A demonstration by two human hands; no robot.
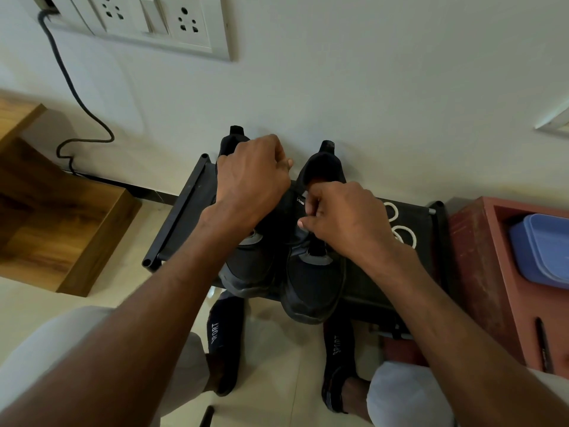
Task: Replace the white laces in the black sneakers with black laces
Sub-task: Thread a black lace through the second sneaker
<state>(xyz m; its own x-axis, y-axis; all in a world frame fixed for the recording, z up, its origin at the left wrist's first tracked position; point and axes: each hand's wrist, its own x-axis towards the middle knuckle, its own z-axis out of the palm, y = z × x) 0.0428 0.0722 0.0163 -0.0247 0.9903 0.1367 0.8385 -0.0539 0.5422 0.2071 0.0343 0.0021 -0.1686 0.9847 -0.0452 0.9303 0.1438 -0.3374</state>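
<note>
Right hand (341,220): fingers curled, pinching at the tongue of the right sneaker (314,282); what they pinch, cannot tell. Left hand (249,180) clenched over the left sneaker (246,269). Both on a black rack (181,211). White laces (400,229) coiled just right of the right hand.

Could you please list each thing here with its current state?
Left sneaker: on rack, left hand over it.
Right sneaker: on rack, right hand pinching at its lacing.
White laces: removed, coiled on rack.
Wall switch: position unclear.
</note>
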